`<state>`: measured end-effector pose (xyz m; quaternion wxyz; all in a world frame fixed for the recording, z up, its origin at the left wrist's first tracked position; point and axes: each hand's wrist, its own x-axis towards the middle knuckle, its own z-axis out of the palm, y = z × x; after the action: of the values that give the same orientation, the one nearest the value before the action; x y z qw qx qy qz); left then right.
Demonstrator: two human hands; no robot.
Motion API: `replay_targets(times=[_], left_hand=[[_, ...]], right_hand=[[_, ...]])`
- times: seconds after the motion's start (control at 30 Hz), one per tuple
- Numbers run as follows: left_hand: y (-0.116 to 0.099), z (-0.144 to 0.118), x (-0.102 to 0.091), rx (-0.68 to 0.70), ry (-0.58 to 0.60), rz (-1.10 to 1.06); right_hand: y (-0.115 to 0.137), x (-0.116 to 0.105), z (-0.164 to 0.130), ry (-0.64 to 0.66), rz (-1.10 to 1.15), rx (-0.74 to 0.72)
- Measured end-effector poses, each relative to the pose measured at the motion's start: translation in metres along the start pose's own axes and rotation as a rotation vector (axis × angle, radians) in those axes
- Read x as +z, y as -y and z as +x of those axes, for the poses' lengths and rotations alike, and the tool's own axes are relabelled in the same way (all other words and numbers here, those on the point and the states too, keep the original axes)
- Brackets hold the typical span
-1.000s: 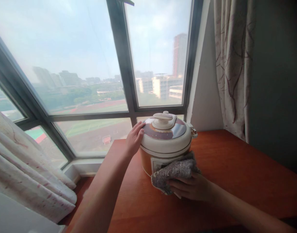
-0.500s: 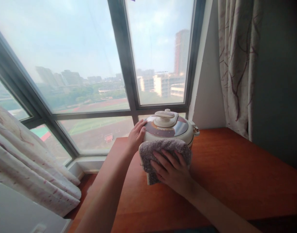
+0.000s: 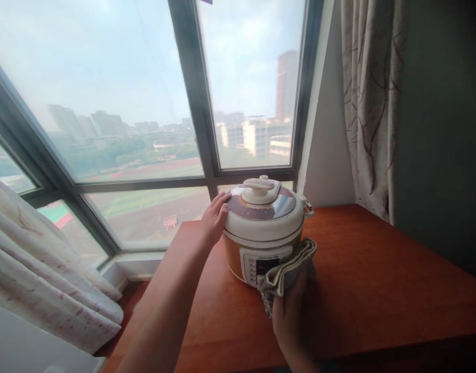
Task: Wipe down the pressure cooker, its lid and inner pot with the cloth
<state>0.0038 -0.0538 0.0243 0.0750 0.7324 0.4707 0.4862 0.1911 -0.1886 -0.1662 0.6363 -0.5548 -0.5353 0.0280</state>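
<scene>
A rice cooker [image 3: 261, 229] stands upright on a reddish-brown wooden surface [image 3: 377, 280], near its far end by the window [image 3: 136, 103], with its lid closed. The left hand [image 3: 214, 217] grips nothing; it lies against the left edge of the lid, fingers extended along the rim and thumb beside them. The right hand [image 3: 289, 305] grasps a folded grey cloth [image 3: 290, 269] at the lower right of the cooker's front, its fingers mostly hidden behind the fabric. The cloth overlaps the right part of the white control panel [image 3: 250, 267], leaving the buttons on the left and part of a dark display exposed. On top of the lid sits a cream handle [image 3: 259, 189]. A patterned curtain [image 3: 372, 103] hangs to the right, and a pale curtain [image 3: 47, 274] gathers at the lower left.
</scene>
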Motion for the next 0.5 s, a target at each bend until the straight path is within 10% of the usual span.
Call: replay_targets(times=[0.13,0.5], left_hand=[[-0.001,0.0,0.0,-0.002,0.0,0.003],[0.007,0.002,0.003,0.019,-0.02,-0.028]], right_hand=[[0.021,0.001,0.005,0.005,-0.072,-0.052],[0.044,-0.025,0.142,-0.063,0.037,-0.312]])
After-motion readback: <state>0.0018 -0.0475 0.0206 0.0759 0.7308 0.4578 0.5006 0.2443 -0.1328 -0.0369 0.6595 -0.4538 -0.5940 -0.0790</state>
